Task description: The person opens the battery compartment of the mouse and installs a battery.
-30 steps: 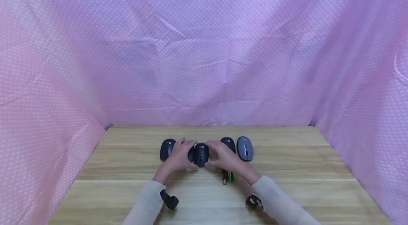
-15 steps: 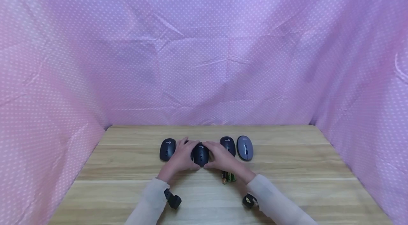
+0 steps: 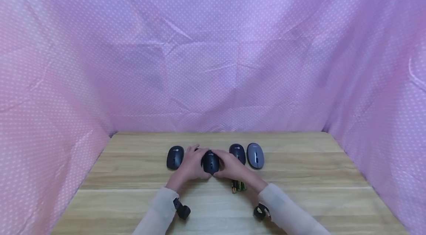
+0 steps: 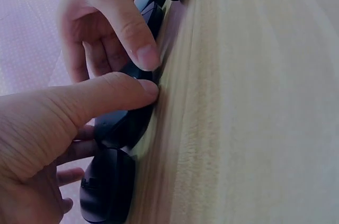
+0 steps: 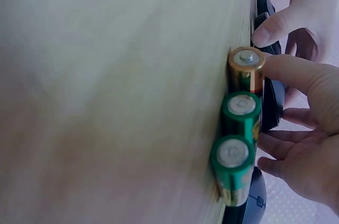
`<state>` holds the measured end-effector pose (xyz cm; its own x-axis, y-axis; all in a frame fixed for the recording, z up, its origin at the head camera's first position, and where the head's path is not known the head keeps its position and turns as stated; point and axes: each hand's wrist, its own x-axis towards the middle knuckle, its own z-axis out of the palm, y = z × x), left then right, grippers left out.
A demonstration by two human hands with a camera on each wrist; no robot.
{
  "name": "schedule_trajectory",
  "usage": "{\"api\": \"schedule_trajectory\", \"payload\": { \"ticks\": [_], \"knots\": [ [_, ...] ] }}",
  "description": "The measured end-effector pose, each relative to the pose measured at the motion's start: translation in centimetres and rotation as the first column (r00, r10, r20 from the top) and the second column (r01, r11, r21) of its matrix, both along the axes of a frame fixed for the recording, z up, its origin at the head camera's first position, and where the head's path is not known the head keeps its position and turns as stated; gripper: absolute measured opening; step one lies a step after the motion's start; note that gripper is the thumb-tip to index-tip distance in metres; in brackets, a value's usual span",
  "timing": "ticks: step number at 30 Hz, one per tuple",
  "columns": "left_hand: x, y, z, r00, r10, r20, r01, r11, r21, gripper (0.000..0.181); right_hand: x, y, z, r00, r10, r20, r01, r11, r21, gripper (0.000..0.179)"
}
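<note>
here, left grip [image 3: 192, 164] and right grip [image 3: 232, 166] pinch black mouse [image 3: 211, 162] together, batteries [image 5: 238, 123] near right grip.

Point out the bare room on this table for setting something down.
The wooden tabletop is bare right of the gray mouse, left of the leftmost black mouse, and between the forearms, nearer than the batteries. It is crowded mid-row, where the left hand and right hand hold a black mouse.

In the head view, the right hand [image 3: 230, 166] partly covers the batteries [image 3: 239, 186]; sleeves [image 3: 288, 207] are cut at five and seven o'clock.
</note>
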<state>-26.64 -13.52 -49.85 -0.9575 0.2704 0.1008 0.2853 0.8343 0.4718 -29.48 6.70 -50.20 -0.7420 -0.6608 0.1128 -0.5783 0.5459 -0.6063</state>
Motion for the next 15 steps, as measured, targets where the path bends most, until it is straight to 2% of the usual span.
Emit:
{"api": "schedule_trajectory", "payload": {
  "ticks": [6,12,15],
  "knots": [
    [0.2,0.1,0.2,1.000,0.004,-0.015,-0.003,0.997,0.076,0.089,-0.1,0.8,0.2,1.000,-0.014,0.017,0.015,0.999,-0.048,0.085],
    [0.6,0.1,0.7,1.000,-0.019,0.008,0.017,0.983,0.181,0.089,0.5,1.8,1.7,0.996,0.003,0.094,0.008,0.994,-0.109,0.082],
    [0.9,0.2,1.4,0.999,-0.041,0.032,0.032,0.972,0.235,0.091,0.8,2.4,2.6,0.994,0.018,0.106,-0.003,0.990,-0.141,0.081]
  ]
}}
